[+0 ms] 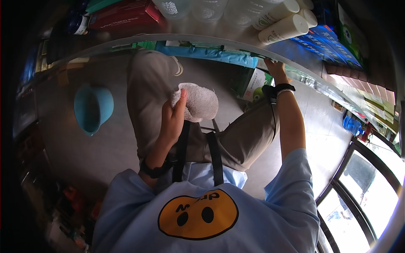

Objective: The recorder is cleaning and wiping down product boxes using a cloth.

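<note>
A folded pale terry cloth (200, 102) is gripped in my left hand (174, 117), thumb on top, above my lap. My right hand (276, 69) reaches to the lower shelf just under the edge of the upper shelf (221, 39). Its fingertips are partly hidden among the goods there, so whether it grips anything is unclear. Close to that hand are a light-blue plastic-wrapped pack (208, 54) and a green and white box (258, 83) with writing.
On the upper shelf are white bottles (283, 30), a red box (125, 17), frosted containers (208, 9) and blue boxes (332, 44). A light-blue bucket (94, 109) stands on the floor at left. Glass doors (357, 186) are at lower right, with a blue water jug (352, 126) beyond the shelf.
</note>
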### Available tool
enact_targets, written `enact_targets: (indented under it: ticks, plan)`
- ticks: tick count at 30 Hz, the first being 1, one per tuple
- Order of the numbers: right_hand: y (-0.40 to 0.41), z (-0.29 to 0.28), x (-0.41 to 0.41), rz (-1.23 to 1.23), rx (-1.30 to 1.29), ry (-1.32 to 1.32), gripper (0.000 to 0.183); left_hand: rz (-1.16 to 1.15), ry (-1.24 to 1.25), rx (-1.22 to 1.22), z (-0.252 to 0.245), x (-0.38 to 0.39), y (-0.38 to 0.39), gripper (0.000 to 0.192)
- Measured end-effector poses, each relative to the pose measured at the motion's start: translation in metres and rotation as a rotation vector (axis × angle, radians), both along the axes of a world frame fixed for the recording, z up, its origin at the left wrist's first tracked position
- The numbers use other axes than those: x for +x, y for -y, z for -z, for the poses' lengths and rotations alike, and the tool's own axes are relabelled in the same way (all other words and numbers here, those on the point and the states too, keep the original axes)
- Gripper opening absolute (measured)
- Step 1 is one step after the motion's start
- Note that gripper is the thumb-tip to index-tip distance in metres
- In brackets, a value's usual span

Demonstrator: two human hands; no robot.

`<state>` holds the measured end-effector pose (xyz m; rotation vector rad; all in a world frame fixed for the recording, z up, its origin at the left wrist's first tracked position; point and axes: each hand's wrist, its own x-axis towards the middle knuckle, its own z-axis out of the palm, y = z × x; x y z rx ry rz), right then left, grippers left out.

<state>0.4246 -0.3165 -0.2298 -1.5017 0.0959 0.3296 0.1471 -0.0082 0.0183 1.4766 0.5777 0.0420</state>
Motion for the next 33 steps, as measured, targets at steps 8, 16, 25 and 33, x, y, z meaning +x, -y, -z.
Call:
enact_targets:
  ticks: [8,16,25,33]
  plan:
    - [-0.02,-0.023,-0.007,0.232,-0.142,-0.201,0.051,-0.019,0.031,0.041,-0.003,0.002,0.006,0.035]
    - [-0.034,-0.041,-0.023,0.264,0.342,-0.555,0.046,-0.035,0.014,0.056,0.001,-0.002,0.0,0.033]
    - [-0.007,0.002,-0.021,-0.452,-0.443,0.032,0.042,-0.051,0.002,0.0,-0.004,0.002,0.015,0.037]
    - [-0.043,-0.025,-0.022,-0.113,-0.603,0.441,0.038,-0.201,0.019,0.05,-0.018,0.01,0.009,0.034]
